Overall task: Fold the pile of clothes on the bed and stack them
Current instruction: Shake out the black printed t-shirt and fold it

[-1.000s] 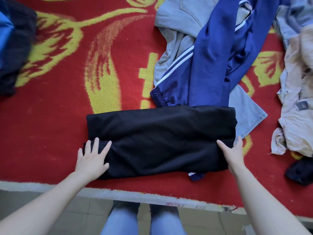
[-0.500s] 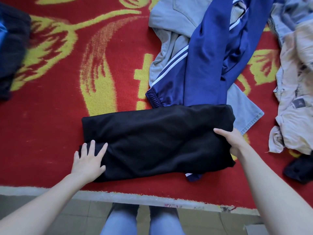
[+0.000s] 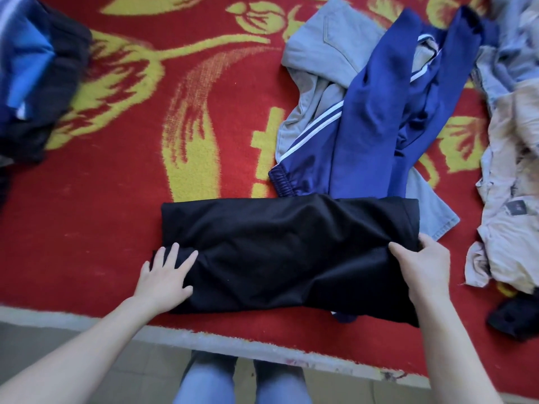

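A black garment, folded into a long band, lies across the near edge of the bed. My left hand rests flat with spread fingers on its left end. My right hand grips the garment's right end, thumb on top and fingers curled under the fabric. Behind it lie blue track trousers with white stripes on top of a grey garment.
The bed is covered by a red blanket with yellow flowers. A dark stack of clothes sits at the far left. Pale crumpled clothes and a small dark item lie at the right. The bed's edge runs just below my hands.
My right hand has gone from lying against the black garment's right end to gripping it. The left hand stays flat on the left end. The view has shifted slightly.
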`<state>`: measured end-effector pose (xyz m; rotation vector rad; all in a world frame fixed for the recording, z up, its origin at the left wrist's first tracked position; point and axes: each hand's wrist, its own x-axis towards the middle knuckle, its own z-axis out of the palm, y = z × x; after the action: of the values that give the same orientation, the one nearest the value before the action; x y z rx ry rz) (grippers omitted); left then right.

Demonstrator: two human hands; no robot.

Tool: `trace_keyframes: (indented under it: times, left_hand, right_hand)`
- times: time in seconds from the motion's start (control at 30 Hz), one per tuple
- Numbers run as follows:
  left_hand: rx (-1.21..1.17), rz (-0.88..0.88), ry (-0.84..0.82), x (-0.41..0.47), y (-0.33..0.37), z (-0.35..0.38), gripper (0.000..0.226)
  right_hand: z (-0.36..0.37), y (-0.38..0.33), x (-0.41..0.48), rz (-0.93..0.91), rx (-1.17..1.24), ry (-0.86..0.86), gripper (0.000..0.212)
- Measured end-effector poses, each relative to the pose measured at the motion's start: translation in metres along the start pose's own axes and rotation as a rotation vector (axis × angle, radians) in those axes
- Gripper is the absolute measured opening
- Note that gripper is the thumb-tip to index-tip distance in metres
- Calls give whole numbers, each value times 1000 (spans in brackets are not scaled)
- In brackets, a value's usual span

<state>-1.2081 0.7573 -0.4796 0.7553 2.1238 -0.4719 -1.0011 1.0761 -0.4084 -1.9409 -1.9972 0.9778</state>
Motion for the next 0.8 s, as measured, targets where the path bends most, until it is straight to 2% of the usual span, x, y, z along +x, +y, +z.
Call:
trace_keyframes:
  times: [0.1,0.17,0.23,0.27,0.3,0.37,0.4,0.47,0.53,0.63,0.67,0.73,0.8]
  left_hand:
    - [-275,5,-13,5,-3,-2,64]
    - [-710,-19,77,9,-7,-6,47]
    - [-1215,-57,168,10,-14,-13,31]
    - [-1397,-77,202,8,-18,-16,30]
    - [-1491,-93,237,7,-21,-19,33]
    - [-1561,-97,277,4,-25,-21,42]
    - [-1569,-92,284,2,-26,-20,44]
    - [-1541,-56,297,0,-26,-17,36]
    - [-1412,31,305,-5,-21,-15,24]
    - [-941,182,261,-7,-14,-8,85]
    - [-742,221,309,-7,-11,-6,95]
    - [-345,299,510,0,-6,4,100]
    - [-183,315,637,7,2,3,99]
  right_hand:
    - [13,-45,-54,-215,17,-19,25]
    - [44,-71,-100,-370,12,-49,39]
    - [82,-88,-140,-626,-84,-115,27]
    - [100,-95,-159,-724,-193,-220,16]
    - [115,-99,-176,-754,-295,-404,10]
    - [138,-103,-205,-785,-485,-768,32]
    - [143,-103,-217,-848,-476,-792,32]
    - [143,-96,-232,-923,-311,-627,18]
    - [135,-74,-228,-1034,-182,-360,17]
    - [116,-29,-197,-971,-212,-103,33]
    - [112,-9,-184,-933,-288,-52,41]
    - [105,23,-162,-822,-507,-103,63]
    - [104,45,-149,-699,-677,-254,98]
